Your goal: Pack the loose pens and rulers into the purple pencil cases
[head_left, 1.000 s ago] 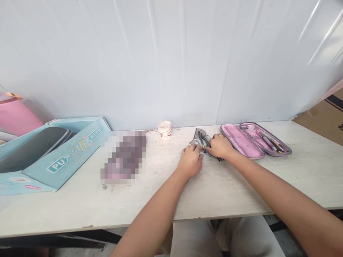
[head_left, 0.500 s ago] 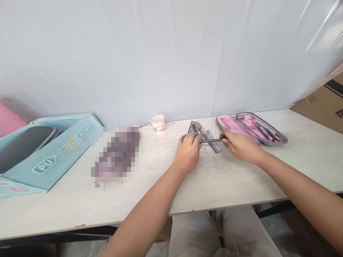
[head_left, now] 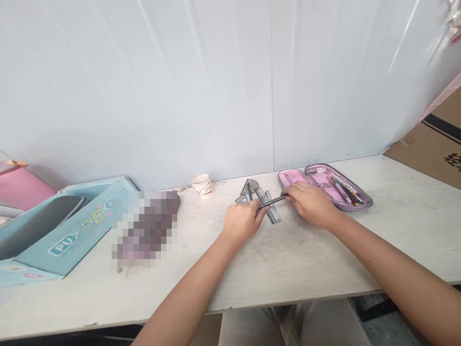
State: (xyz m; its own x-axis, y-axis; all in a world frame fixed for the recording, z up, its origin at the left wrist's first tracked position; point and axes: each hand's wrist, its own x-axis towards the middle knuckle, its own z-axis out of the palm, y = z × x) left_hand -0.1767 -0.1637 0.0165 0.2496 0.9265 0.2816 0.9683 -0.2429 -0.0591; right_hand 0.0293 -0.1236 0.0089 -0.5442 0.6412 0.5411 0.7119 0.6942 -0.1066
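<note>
A slim dark pen (head_left: 272,202) is held between my two hands above the table, slanting up toward its right end. My left hand (head_left: 241,221) is closed around the left end. On the other end, the fingers of my right hand (head_left: 310,203) are pinched. Behind the pen lie a clear protractor (head_left: 253,184) and some straight rulers (head_left: 274,214), partly covered by my left hand and the pen. An open pink pencil case (head_left: 368,201) rests just beyond my right hand, with several pens (head_left: 346,192) and a white eraser (head_left: 320,170) inside.
A white paper cup (head_left: 201,186) stands near the wall. Left of it is a pixelated dark purple object (head_left: 147,230). A light blue box (head_left: 90,235) holding something grey sits at the far left. A brown carton (head_left: 428,149) is beyond the table's right end.
My left hand has changed from lying over the pen to gripping it with curled fingers. The pen has tilted, its right end now higher. The whole view has shifted slightly.
</note>
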